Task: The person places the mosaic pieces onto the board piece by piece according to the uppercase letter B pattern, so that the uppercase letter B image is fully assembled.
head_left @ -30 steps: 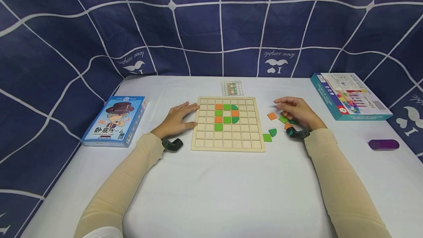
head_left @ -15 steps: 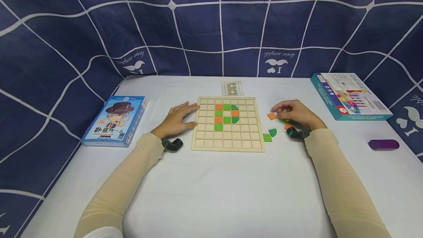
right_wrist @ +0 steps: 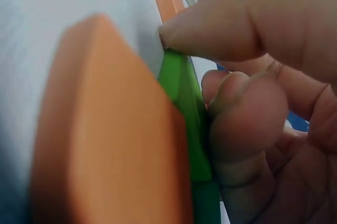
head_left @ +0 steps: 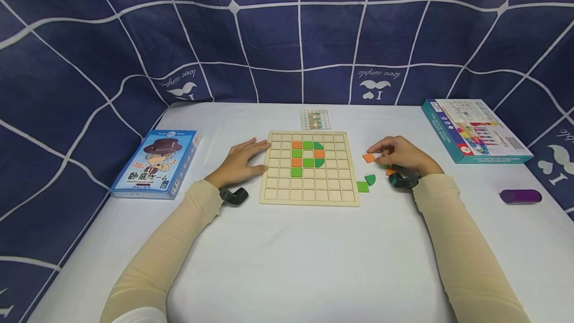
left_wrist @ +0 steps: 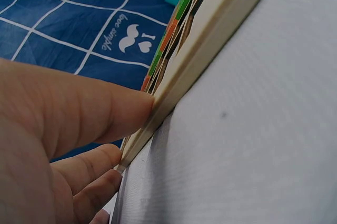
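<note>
The wooden grid board (head_left: 309, 198) is laid flat on the white table (head_left: 287, 258), its left edge touched by the extended thumb and fingers of the left hand (head_left: 238, 164). In its cells, orange, green and dark green tiles (head_left: 308, 162) are set around one bare cell, with a single green square placed below their left column. To the right of the board, the right hand (head_left: 405, 156) is held over the loose pieces with its fingers bent; a green tile (right_wrist: 195, 142) is touched by a fingertip, but whether it is pinched cannot be told from the close, blurred wrist view. One orange tile (head_left: 368, 158) is seen just beyond these fingertips, and another orange piece (right_wrist: 126, 145) is partly covered by the hand in the head view. Nearer the board's right edge, a green square tile (head_left: 363, 187) and a dark green rounded tile (head_left: 369, 180) are found. Behind the board a pattern card (head_left: 315, 119) is placed; the table is flanked by a blue box (head_left: 154, 163) and a teal box (head_left: 477, 131).
</note>
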`<state>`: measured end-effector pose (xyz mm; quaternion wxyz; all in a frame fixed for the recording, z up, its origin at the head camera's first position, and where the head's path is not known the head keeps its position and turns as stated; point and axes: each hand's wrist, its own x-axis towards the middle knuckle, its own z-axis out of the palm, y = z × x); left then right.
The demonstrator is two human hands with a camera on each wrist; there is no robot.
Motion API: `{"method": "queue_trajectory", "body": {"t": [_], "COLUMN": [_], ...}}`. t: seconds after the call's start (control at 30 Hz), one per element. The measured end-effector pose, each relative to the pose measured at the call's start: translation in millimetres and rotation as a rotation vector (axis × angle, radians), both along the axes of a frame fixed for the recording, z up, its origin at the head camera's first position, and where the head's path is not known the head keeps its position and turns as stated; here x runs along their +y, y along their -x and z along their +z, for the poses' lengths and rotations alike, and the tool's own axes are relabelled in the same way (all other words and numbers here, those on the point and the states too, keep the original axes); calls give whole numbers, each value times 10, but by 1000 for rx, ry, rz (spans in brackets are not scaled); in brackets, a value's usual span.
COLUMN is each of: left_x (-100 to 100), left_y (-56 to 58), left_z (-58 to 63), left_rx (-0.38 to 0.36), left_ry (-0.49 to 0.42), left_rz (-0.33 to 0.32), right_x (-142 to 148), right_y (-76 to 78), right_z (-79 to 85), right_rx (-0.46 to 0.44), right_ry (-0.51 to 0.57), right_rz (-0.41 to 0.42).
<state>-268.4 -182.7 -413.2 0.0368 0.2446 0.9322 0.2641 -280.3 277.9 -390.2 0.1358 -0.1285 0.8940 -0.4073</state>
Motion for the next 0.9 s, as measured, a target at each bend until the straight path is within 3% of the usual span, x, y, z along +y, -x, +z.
{"method": "queue_trajectory", "body": {"t": [0.33,0.7,0.9], "left_x": [1,9,6], "left_y": [-4,-18,-24], "left_z": [6,34,29], "left_rx": [-5,0,-3], "left_ry": [-5,2,-2], "left_rz": [4,3,3], "right_x": [-31,-123,-226], "right_y": [-10,-28,-28], "right_z": [5,111,150], "right_rx": [3,17,-30], "right_ry": [-8,-3,70], "right_rz": [-55,-27,-2]}}
